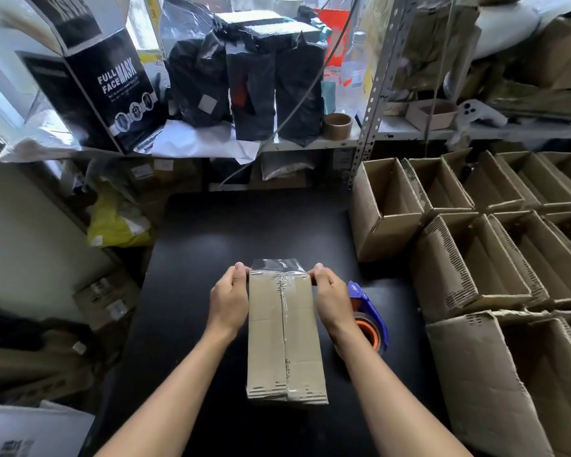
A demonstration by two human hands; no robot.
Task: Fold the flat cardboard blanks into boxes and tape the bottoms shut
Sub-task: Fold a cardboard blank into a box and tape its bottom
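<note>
While it stands bottom-up on the black table (pixel 211 232), the cardboard box (pixel 285 338) is held between both hands at its far end. A strip of clear tape (pixel 282 278) runs along the middle seam of the two closed flaps, and its loose end sticks out past the far edge of the box. The left hand (pixel 228 301) lies against the left side, fingers curled around the far corner; the right hand (pixel 331 300) grips the right far corner in the same way. Whether the fingertips also pinch the tape end, I cannot tell. Just beside the right wrist, a blue tape dispenser (pixel 368 313) with an orange roll lies on the table. To the right, rows of folded boxes (pixel 468 258) stand with open tops toward the camera; their insides look bare. On the shelf behind stand black bags (pixel 261 80) and a black "FULL FACE MASK" carton (pixel 112 90).
</note>
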